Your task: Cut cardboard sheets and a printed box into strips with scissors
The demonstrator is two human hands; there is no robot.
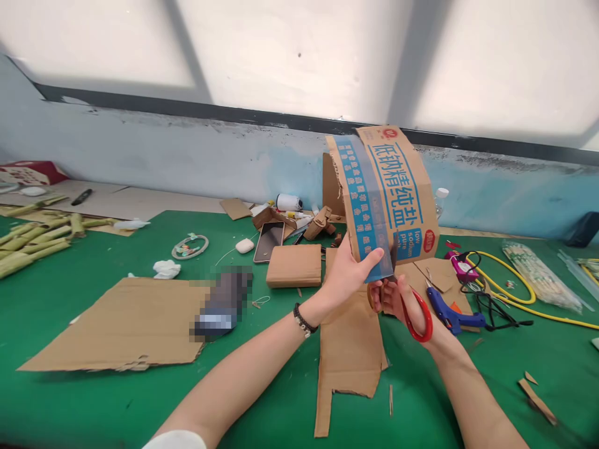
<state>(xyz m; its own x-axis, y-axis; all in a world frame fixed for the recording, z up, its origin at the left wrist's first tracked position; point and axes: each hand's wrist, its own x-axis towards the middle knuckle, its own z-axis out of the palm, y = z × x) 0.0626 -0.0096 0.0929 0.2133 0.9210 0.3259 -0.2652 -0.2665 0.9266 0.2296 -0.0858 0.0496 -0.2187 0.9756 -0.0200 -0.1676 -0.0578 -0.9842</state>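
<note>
My left hand (349, 274) grips the lower edge of a printed cardboard piece (388, 187) with blue lettering and blue tape, holding it upright above the green table (93, 399). My right hand (402, 302) is closed in the red handles of a pair of scissors (416, 315). The scissor blades sit at the bottom edge of that cardboard, mostly hidden behind it. A cut strip of brown cardboard (349, 355) lies flat on the table under both hands.
A large brown cardboard sheet (121, 324) lies at the left. A folded cardboard block (294, 265), a phone (269, 240) and small scraps sit behind. A blue glue gun (452, 312), cables and yellow tubing (515, 280) lie at the right. Bamboo pieces (32, 240) lie far left.
</note>
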